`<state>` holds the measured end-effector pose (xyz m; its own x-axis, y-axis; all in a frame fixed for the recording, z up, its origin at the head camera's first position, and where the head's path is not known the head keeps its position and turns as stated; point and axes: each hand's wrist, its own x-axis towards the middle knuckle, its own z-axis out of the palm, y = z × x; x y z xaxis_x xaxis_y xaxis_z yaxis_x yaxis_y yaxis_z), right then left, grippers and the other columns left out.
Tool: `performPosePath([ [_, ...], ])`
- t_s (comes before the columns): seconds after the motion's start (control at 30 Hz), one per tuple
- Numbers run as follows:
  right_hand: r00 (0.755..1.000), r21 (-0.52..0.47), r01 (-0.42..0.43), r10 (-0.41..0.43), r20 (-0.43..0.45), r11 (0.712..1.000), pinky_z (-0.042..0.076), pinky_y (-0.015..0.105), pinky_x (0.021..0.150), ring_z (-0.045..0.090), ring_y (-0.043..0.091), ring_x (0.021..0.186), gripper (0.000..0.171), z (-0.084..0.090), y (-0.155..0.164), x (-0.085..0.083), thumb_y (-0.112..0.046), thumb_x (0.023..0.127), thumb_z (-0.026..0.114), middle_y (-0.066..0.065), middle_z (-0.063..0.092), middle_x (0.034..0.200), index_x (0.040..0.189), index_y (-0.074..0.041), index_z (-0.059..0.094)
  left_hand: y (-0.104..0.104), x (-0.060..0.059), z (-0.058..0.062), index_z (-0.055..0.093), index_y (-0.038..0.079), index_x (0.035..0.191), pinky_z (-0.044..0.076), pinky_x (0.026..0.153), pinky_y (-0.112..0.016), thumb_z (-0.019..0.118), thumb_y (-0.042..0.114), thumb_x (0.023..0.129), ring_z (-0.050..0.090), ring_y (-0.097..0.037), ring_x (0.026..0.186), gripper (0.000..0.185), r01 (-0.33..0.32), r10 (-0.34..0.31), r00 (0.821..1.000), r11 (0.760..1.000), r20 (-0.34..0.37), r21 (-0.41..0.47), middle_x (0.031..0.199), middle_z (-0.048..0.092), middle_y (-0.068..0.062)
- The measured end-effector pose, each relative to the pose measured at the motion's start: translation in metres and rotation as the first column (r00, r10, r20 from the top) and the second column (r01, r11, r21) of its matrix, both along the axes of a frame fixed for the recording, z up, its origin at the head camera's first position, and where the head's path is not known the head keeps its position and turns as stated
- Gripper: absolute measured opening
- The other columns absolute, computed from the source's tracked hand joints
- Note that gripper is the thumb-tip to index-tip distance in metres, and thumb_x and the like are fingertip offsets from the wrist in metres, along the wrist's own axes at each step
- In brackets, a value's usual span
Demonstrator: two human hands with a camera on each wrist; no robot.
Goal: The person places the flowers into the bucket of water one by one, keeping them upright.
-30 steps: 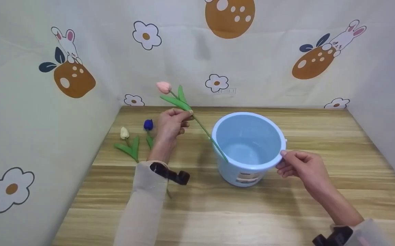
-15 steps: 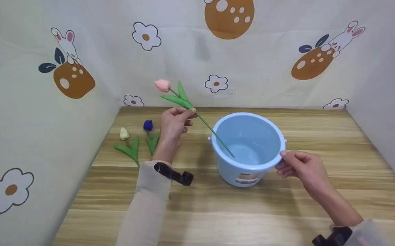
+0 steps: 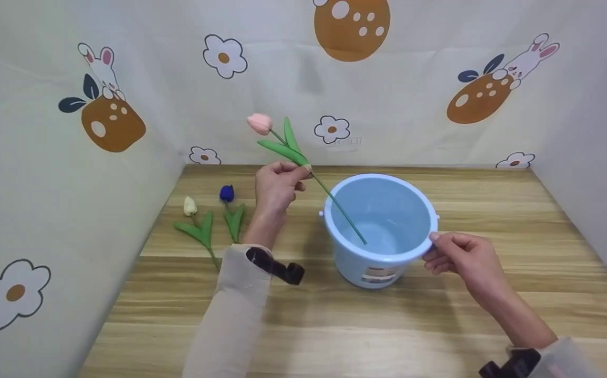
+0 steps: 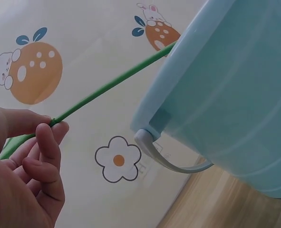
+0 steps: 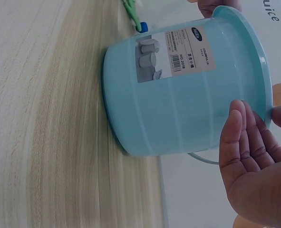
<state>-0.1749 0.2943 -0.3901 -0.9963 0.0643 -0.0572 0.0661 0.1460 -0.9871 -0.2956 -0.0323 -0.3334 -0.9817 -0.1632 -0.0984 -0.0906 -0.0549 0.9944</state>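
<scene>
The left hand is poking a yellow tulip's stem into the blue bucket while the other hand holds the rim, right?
Not quite: the tulip is pink, as the head view shows. The left hand does pinch its stem, whose end dips into the blue bucket, and the right hand holds the rim.

Pale blue bucket (image 3: 382, 220), pink green-stemmed tulip (image 3: 260, 123)

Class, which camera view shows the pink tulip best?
The head view: the whole pink tulip shows there, bloom, leaves and stem reaching into the blue bucket. The left wrist view shows only its green stem pinched by the left hand; the right wrist view shows none.
</scene>
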Motion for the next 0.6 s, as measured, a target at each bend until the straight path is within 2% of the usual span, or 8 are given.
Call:
performPosePath([
  [0.27,1.0,-0.023,0.002,-0.003,-0.016,1.0,0.065,0.032,0.066,0.075,0.018,0.067,0.026,-0.001,-0.001,0.0,-0.017,0.106,0.066,0.006,0.077,0.078,0.097,0.005,0.077,0.01,0.002,0.0,0.072,0.008,0.086,0.044,0.06,-0.023,0.082,0.008,0.092,0.061,-0.012,0.065,0.011,0.02,-0.021,0.998,1.0,-0.057,-0.006,0.083,0.078,-0.005],
  [0.43,1.0,-0.017,-0.002,0.001,-0.015,1.0,0.065,0.032,0.067,0.075,0.017,0.068,0.027,-0.001,0.0,0.0,-0.019,0.106,0.066,0.006,0.077,0.078,0.097,0.004,0.077,0.016,0.002,0.0,0.073,0.007,0.089,0.053,0.07,-0.026,0.082,0.009,0.091,0.063,-0.014,0.069,0.009,0.029,-0.031,0.998,0.999,-0.058,-0.037,0.087,0.08,-0.007],
  [0.6,1.0,-0.014,-0.003,0.003,-0.011,1.0,0.065,0.032,0.067,0.075,0.017,0.069,0.028,-0.001,0.0,0.0,-0.02,0.106,0.065,0.006,0.077,0.079,0.097,0.004,0.077,0.021,0.003,0.002,0.073,0.006,0.091,0.055,0.074,-0.027,0.081,0.008,0.092,0.067,-0.016,0.076,0.008,0.061,-0.065,0.996,0.996,-0.053,-0.066,0.092,0.08,-0.009],
])
